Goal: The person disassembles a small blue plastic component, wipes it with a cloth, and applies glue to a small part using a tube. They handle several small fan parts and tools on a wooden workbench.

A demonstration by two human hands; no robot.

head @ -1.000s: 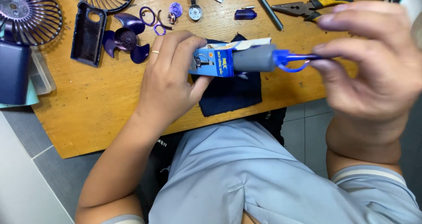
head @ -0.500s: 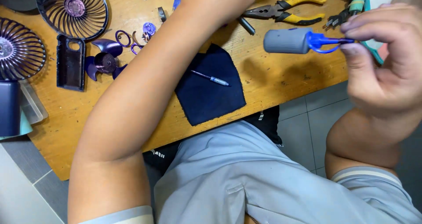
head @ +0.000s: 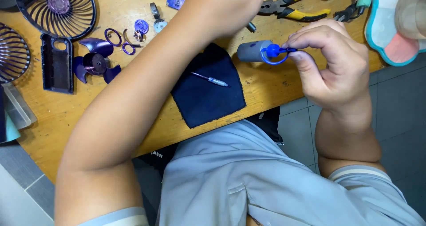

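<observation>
My right hand [head: 330, 68] pinches the blue loop strap [head: 274, 53] of a small grey cylinder [head: 253, 51], which hangs just over the wooden table [head: 146, 115] near its front edge. My left arm stretches across the table to the far side. My left hand [head: 224, 6] runs past the top edge, so its fingers are hidden. A dark blue cloth [head: 208, 93] lies beside the cylinder with a thin silver screwdriver [head: 211, 79] on it.
Two round fan grilles [head: 57, 8] lie at the far left with a purple fan blade [head: 95, 64], a dark housing [head: 57, 62] and small purple rings [head: 116, 37]. Yellow-handled pliers [head: 295, 6] lie at the back. A teal and pink object [head: 392, 30] sits at right.
My left hand let go of the blue-labelled part it held against the cylinder and reached to the far side. My right hand lowered the cylinder towards the table.
</observation>
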